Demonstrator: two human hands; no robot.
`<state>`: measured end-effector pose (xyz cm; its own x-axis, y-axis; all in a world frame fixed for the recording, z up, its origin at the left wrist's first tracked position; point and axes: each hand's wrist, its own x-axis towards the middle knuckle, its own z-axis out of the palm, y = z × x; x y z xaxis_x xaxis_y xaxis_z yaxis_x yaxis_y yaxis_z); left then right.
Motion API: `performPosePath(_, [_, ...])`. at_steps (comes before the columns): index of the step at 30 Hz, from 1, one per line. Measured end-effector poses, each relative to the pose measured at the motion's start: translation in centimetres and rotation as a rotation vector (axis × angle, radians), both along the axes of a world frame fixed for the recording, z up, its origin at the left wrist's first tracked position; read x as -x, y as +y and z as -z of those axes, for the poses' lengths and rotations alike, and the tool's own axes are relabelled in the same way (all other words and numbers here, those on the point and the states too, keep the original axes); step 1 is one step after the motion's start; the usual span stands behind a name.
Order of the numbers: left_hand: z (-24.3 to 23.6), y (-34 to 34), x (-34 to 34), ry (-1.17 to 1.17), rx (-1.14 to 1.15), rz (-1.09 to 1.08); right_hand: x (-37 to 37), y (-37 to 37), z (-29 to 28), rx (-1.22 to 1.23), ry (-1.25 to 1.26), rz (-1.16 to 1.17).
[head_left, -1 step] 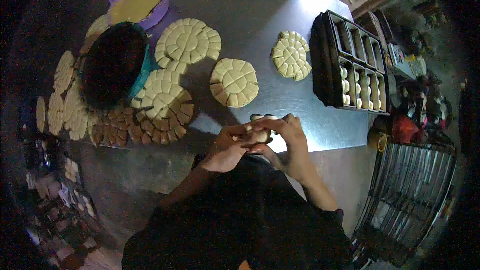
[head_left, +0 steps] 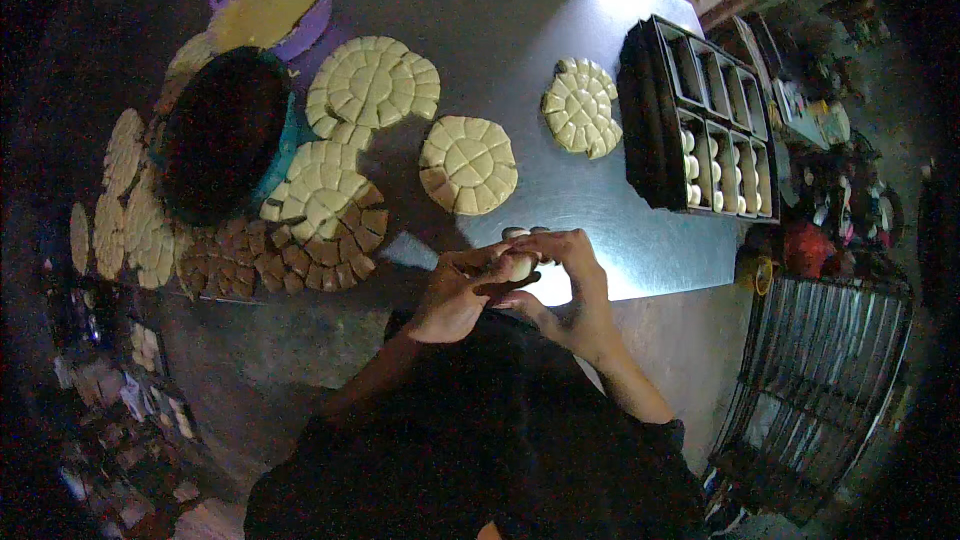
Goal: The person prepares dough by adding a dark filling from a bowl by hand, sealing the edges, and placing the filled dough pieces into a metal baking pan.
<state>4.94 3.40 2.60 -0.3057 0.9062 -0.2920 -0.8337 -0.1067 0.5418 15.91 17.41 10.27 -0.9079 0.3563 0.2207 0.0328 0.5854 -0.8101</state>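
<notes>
Near the front edge of the metal table, my left hand (head_left: 450,302) and my right hand (head_left: 578,292) meet around a small pale piece of dough (head_left: 520,265). Fingers of both hands are curled and pinch it. A dark brown strip (head_left: 508,286) shows just under the pale piece; whether it is brown dough or shadow I cannot tell. Small dough balls (head_left: 515,233) lie just beyond my fingers, partly hidden. Farther off rests a round of scored pale dough (head_left: 468,165), with a smaller scored round (head_left: 582,108) to its right.
Black loaf tins (head_left: 700,120) stand at the right, the nearer row holding dough balls. More scored dough (head_left: 372,85) and brown dough pieces (head_left: 335,258) spread leftward. A teal tub (head_left: 284,145) and a purple basin (head_left: 318,25) stand there too. A metal rack (head_left: 810,380) is at lower right.
My right fingers have shifted over the dough, and a gap now shows between right thumb and index finger. The dark strip under the pale piece is plainer. The view has moved slightly.
</notes>
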Motion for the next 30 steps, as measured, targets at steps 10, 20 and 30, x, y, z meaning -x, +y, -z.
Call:
performPosePath(10, [8.8,-1.6,-1.2,0.533,0.179,0.154,-7.5,-1.2,12.6,0.258,-0.508,0.730])
performPosePath(20, [7.2,2.2,3.5,1.810,0.112,0.143,-8.1,4.9,18.6,0.036,-0.491,0.726])
performPosePath(30, [4.9,14.1,1.3,1.802,0.288,0.157,-2.2,24.1,19.2,-0.222,-0.190,0.712])
